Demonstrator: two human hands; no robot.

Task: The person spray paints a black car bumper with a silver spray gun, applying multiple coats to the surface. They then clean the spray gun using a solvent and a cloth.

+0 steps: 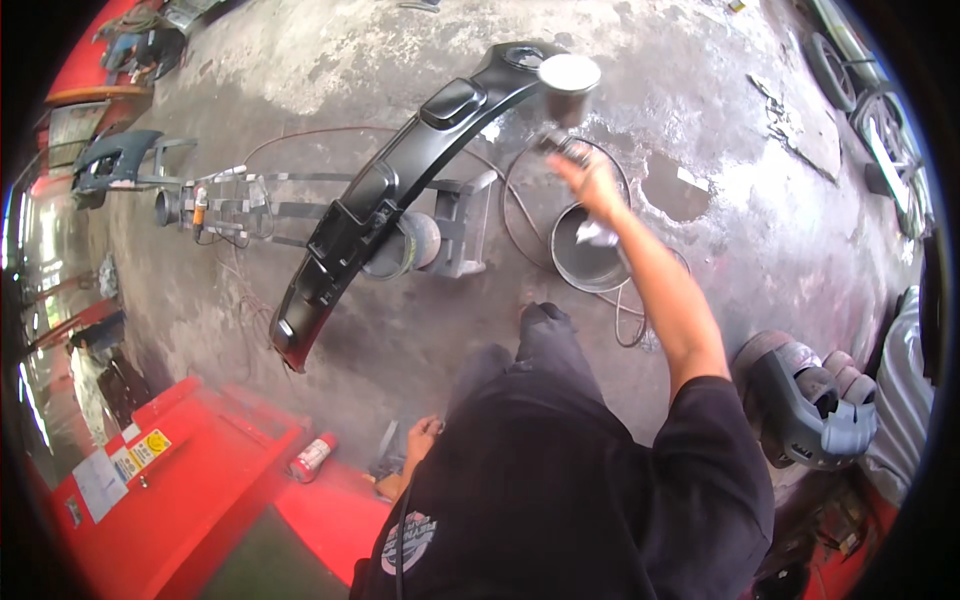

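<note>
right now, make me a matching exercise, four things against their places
1. long glossy black bumper
2. dark spray gun with white-topped cup
3. red-and-white cylindrical can
4. round grey open container

A. in the right hand
B. partly hidden by the right forearm
C. lower left of the picture
D. slanting, left of the raised hand

Pairs: 1-D; 2-A; 3-C; 4-B

The concrete floor (735, 280) in here is grey, worn and blotchy, catching bright glare in patches. Over on the left stands a red cabinet (215, 495).
</note>
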